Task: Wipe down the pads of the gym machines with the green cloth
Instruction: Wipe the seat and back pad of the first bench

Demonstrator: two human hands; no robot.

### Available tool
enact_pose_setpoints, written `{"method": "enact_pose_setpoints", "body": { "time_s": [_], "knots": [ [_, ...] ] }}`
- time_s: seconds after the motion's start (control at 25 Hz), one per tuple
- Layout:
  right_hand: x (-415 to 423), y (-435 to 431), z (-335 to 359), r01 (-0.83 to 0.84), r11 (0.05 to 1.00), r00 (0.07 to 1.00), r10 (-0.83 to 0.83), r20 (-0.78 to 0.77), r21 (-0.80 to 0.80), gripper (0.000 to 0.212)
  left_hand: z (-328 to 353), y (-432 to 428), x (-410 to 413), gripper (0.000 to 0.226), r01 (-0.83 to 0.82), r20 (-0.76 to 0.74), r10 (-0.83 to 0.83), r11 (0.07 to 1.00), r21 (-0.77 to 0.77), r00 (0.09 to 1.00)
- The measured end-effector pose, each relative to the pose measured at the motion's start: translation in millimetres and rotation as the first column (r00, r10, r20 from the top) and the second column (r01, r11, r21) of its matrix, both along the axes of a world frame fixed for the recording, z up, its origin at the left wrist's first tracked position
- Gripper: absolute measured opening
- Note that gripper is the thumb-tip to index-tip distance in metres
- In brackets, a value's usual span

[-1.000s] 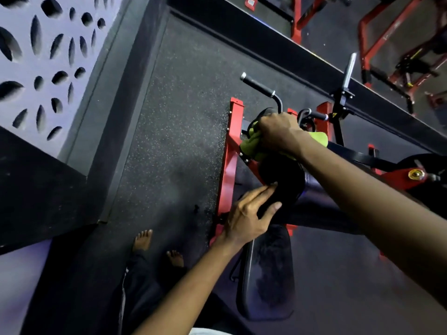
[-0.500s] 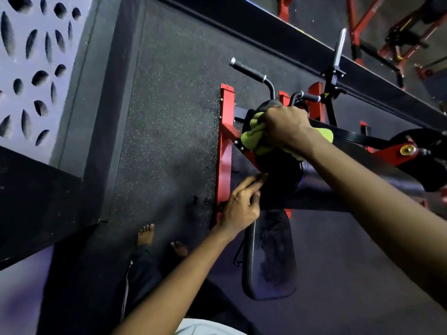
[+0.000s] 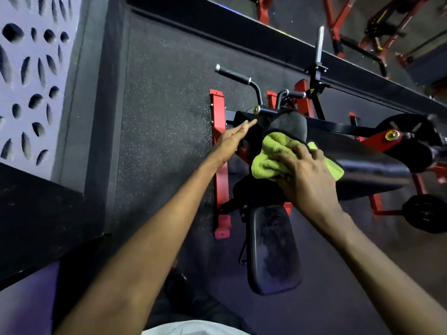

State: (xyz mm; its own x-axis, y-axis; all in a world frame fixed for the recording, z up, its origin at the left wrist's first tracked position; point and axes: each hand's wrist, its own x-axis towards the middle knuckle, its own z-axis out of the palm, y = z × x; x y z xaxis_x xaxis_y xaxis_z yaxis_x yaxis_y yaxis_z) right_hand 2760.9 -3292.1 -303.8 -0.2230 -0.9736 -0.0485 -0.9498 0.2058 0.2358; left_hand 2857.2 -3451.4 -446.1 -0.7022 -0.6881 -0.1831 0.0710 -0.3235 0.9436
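A red-framed gym machine (image 3: 219,131) stands below me with a black upper pad (image 3: 290,123) and a black seat pad (image 3: 273,250) nearer me. My right hand (image 3: 304,175) presses the bunched green cloth (image 3: 271,158) onto the pad, just below its rounded top. My left hand (image 3: 233,140) is stretched out flat, fingers together, its tips touching the pad's left edge. It holds nothing.
Two black handles (image 3: 233,74) rise behind the pad, with a chrome weight peg (image 3: 319,44) beyond. A black weight plate (image 3: 427,213) sits at the right. Other red machines (image 3: 372,25) stand past a black ledge. A perforated wall panel (image 3: 29,68) is on the left.
My right hand has slid the cloth down from the top of the pad towards me. My left hand has moved up from the pad's lower edge to its upper left side.
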Motion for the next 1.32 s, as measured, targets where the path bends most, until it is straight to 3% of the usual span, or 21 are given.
{"method": "enact_pose_setpoints", "body": {
  "time_s": [0.12, 0.36, 0.48, 0.64, 0.8, 1.08, 1.24, 1.32],
  "knots": [
    [4, 30, -15, -0.016, 0.992, 0.996, 0.028, 0.089, -0.126, 0.056, 0, -7, -11, 0.036, 0.147, 0.095, -0.134, 0.977, -0.152, 0.986],
    [17, 60, -61, 0.080, 0.926, 0.984, -0.014, 0.179, -0.368, 0.060, 7, -20, -4, 0.033, 0.238, 0.246, -0.165, 0.921, -0.310, 0.955],
    [27, 82, -104, 0.098, 0.911, 0.983, -0.025, 0.182, -0.401, 0.055, 12, -32, -4, 0.037, 0.307, 0.302, -0.203, 0.885, -0.351, 0.931],
    [44, 79, -155, 0.250, 0.857, 0.957, -0.148, 0.249, -0.450, 0.067, 17, -38, -2, 0.038, 0.337, 0.355, -0.184, 0.831, -0.442, 0.917],
    [63, 64, -171, 0.353, 0.777, 0.925, -0.205, 0.320, -0.521, 0.045, 3, -29, -10, 0.046, 0.347, 0.328, -0.187, 0.764, -0.544, 0.926],
    [68, 71, -176, 0.367, 0.834, 0.917, -0.249, 0.312, -0.413, 0.042, 11, -19, -8, 0.063, 0.357, 0.332, -0.215, 0.811, -0.464, 0.919],
    [78, 66, -187, 0.464, 0.816, 0.868, -0.343, 0.360, -0.343, 0.060, 14, -20, -8, 0.080, 0.396, 0.351, -0.256, 0.817, -0.420, 0.901],
    [76, 67, -177, 0.448, 0.811, 0.873, -0.307, 0.378, -0.375, 0.056, 19, -19, -8, 0.090, 0.429, 0.374, -0.284, 0.812, -0.396, 0.883]
  ]
}}
